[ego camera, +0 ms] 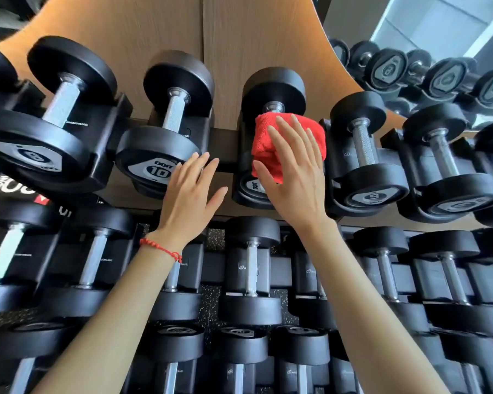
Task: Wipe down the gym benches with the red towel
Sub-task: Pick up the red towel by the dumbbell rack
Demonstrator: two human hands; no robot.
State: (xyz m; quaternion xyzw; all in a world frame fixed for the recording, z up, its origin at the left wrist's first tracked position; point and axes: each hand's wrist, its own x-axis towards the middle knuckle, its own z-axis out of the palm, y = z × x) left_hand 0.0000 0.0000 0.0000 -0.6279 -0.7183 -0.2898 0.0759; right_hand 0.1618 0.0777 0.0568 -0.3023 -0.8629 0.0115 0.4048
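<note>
Towel (282, 143) sits draped over a dumbbell (271, 109) handle on the top rack row, and I have my right hand (293, 177) flat on it, fingers straight, pressing and gripping nothing. Left hand (190, 191) hovers spread beside the 10 dumbbell (157, 163), holding nothing. No bench in view, so I judge we're at the fetch stage, wiping not begun. Next I need the right fingers curling round the cloth to lift it clear of the handle, then a turn towards the benches

Red towel (271, 139) folded, draped over dumbbell handle on rack.
</note>
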